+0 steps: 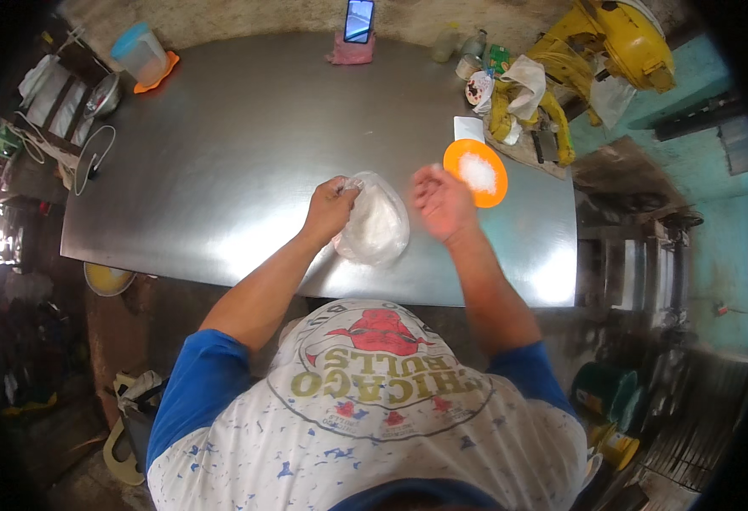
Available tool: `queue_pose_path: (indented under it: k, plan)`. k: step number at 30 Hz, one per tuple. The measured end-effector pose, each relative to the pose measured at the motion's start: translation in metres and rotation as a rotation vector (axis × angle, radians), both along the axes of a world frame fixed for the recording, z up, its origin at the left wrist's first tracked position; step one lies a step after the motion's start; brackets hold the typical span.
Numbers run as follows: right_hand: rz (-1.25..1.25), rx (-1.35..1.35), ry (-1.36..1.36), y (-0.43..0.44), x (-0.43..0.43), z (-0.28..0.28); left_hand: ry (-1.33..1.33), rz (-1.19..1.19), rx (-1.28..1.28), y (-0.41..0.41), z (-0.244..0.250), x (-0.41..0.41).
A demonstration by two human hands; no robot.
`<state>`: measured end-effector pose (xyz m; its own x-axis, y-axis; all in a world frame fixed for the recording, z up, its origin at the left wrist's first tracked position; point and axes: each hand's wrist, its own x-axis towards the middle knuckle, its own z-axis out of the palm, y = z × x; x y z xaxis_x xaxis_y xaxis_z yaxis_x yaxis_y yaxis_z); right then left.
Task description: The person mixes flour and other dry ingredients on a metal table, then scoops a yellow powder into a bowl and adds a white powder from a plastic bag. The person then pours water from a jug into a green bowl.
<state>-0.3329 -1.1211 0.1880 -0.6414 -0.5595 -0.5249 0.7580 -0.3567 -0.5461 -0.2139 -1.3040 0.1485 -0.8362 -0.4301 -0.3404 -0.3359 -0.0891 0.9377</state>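
A clear plastic bag point(377, 223) with white powder in it rests on the metal tabletop point(252, 153) in front of me. My left hand point(332, 207) pinches the bag's gathered rim at its upper left. To the right of the bag, my right hand point(441, 201) is raised, slightly blurred, palm up with its fingers curled; whether it holds anything small is unclear. Just beyond that hand lies an orange plate point(500, 185) bearing a heap of white granules point(478, 172).
A white card-like piece point(469, 128) lies behind the plate. Jars, cloths and yellow machine parts point(559, 128) crowd the back right. A phone point(358, 22) stands on a pink block point(353, 51) at the back. A blue-lidded container point(141, 54) stands back left, near a cable point(96, 160).
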Motion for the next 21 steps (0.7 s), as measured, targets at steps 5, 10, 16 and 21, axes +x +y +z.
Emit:
queue_pose_path:
  k: [5, 10, 16, 21]
  plan:
    - [0.32, 0.361, 0.377, -0.048, 0.05, -0.072, 0.099, 0.028, -0.061, -0.002, -0.002, 0.0]
    - [0.799, 0.951, 1.448, -0.074, 0.047, -0.116, 0.109, 0.029, 0.007, -0.003, 0.005, 0.005]
    - [0.904, 0.91, 1.377, -0.087, 0.062, -0.069, 0.002, 0.083, -0.077, -0.017, -0.03, 0.036]
    - [1.198, 1.007, 1.262, -0.092, 0.048, -0.104, -0.341, 0.019, 0.329, 0.004, -0.005, 0.055]
